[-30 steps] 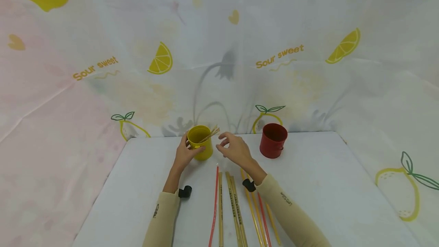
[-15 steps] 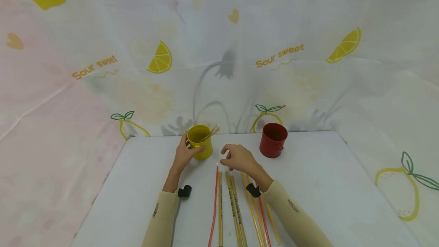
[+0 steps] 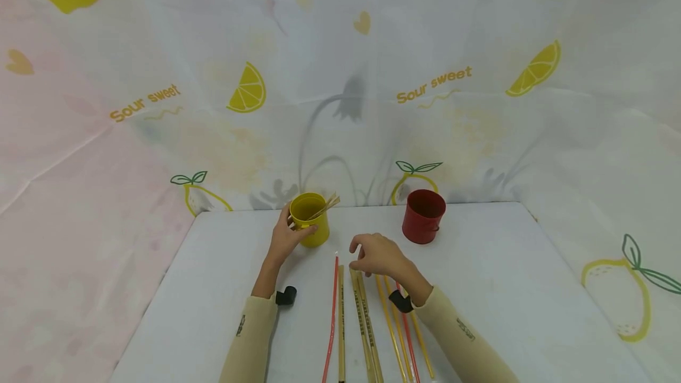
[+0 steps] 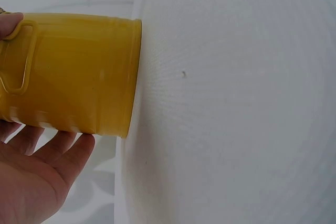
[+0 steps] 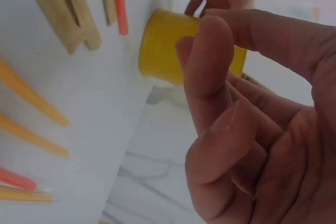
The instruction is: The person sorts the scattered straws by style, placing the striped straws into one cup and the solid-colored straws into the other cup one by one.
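Note:
My left hand (image 3: 284, 242) grips the yellow bucket (image 3: 321, 236), thumb near its small wire handle and fingers around its far side. The bucket (image 4: 79, 72) stands upright on the table in the left wrist view. Thin paper-wrapped sticks (image 3: 332, 201) lean out over its right rim. My right hand (image 3: 380, 255) hovers with loosely bent fingers just above the far ends of two long paper-wrapped sticks (image 3: 364, 324). In the right wrist view nothing lies between the fingers of this hand (image 5: 262, 129).
Left of that pair lie another paper-wrapped stick (image 3: 342, 324) and a red straw (image 3: 333, 312). Several yellow straws (image 3: 392, 324) and a second red straw (image 3: 408, 330) lie to the right, partly under my right wrist. A red bucket (image 3: 420, 226) stands at the back right of the white table (image 3: 505, 288).
My right hand has moved away from the yellow bucket, toward me and to the right, down to the sticks' far ends. My left hand keeps its hold on the bucket.

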A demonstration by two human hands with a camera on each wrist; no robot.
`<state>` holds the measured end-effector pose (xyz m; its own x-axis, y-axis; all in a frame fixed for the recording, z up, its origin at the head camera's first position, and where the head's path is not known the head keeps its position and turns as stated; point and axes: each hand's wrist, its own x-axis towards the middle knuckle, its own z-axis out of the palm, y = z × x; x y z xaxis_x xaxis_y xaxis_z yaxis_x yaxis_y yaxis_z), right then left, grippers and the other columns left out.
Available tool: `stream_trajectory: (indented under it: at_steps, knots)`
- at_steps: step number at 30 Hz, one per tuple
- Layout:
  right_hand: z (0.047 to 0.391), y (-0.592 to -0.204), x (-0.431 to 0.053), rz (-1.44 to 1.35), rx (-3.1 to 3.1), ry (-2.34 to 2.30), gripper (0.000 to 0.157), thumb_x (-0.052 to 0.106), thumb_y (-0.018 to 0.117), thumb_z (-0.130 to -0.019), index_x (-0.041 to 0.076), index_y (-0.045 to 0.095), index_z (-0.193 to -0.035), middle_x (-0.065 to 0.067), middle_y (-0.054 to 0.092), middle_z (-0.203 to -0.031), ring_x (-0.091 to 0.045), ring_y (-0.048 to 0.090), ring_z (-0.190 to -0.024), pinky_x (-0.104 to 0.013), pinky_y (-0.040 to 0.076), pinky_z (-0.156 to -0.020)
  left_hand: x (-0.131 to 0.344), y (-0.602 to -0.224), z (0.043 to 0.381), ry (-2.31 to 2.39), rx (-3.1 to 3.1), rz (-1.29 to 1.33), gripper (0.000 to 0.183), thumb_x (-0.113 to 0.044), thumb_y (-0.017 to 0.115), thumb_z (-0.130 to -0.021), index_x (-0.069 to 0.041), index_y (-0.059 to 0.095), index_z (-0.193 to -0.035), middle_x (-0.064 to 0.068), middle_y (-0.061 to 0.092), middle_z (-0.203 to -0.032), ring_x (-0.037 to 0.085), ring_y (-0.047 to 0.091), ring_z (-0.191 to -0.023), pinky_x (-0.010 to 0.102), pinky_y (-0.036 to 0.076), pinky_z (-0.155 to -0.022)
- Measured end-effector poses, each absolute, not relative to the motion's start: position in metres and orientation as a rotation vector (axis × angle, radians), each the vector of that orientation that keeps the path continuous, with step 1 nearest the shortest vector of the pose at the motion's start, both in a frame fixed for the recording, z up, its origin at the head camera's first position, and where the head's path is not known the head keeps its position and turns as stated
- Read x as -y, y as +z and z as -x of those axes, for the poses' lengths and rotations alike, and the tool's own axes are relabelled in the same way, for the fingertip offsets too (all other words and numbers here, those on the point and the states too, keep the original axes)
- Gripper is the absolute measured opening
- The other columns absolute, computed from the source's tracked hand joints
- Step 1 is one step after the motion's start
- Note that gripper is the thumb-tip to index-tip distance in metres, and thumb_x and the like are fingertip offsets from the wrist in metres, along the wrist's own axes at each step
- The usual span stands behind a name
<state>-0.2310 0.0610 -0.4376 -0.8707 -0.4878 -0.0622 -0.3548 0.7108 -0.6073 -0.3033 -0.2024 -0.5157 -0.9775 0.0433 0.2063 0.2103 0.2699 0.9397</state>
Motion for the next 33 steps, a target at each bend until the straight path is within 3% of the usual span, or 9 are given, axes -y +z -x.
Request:
stream_trajectory:
  at_steps: [5,12,21,33]
  knots:
    - [0.228,-0.446,-0.067,0.653,-2.651,-0.830,0.021,0.014,0.075,-0.083,0.005,0.066,-0.101,0.006,0.062,-0.062,-0.015,0.062,-0.053,-0.029,0.044,-0.051,0.202,-0.516,0.304,-1.800,2.384,0.244,0.087,-0.025,0.084,-0.080,-0.019,0.034,-0.151,0.007,0.044,-0.144,0.034,0.040,-0.134,0.052,0.036,-0.108]
    - [0.226,-0.458,-0.069,0.570,-2.623,-0.764,0.013,0.013,0.076,-0.077,0.013,0.064,-0.081,0.002,0.062,-0.057,-0.022,0.066,-0.054,-0.027,0.041,-0.045,0.204,-0.517,0.305,-1.801,2.380,0.252,0.086,-0.024,0.084,-0.081,-0.019,0.034,-0.151,0.007,0.044,-0.144,0.033,0.040,-0.134,0.053,0.035,-0.108]
    - [0.221,-0.466,-0.066,0.527,-2.600,-0.752,0.018,0.012,0.079,-0.074,0.014,0.061,-0.070,0.002,0.059,-0.058,-0.021,0.065,-0.051,-0.026,0.038,-0.044,0.203,-0.516,0.305,-1.812,2.379,0.239,0.087,-0.022,0.084,-0.080,-0.020,0.034,-0.151,0.006,0.045,-0.143,0.031,0.041,-0.133,0.050,0.036,-0.108]
    - [0.218,-0.481,-0.063,0.517,-2.626,-0.672,0.023,0.011,0.080,-0.071,0.013,0.058,-0.065,0.002,0.055,-0.046,-0.015,0.057,-0.043,-0.027,0.036,-0.043,0.202,-0.516,0.303,-1.804,2.391,0.235,0.089,-0.022,0.084,-0.080,-0.017,0.031,-0.152,0.010,0.043,-0.146,0.034,0.040,-0.134,0.052,0.035,-0.109]
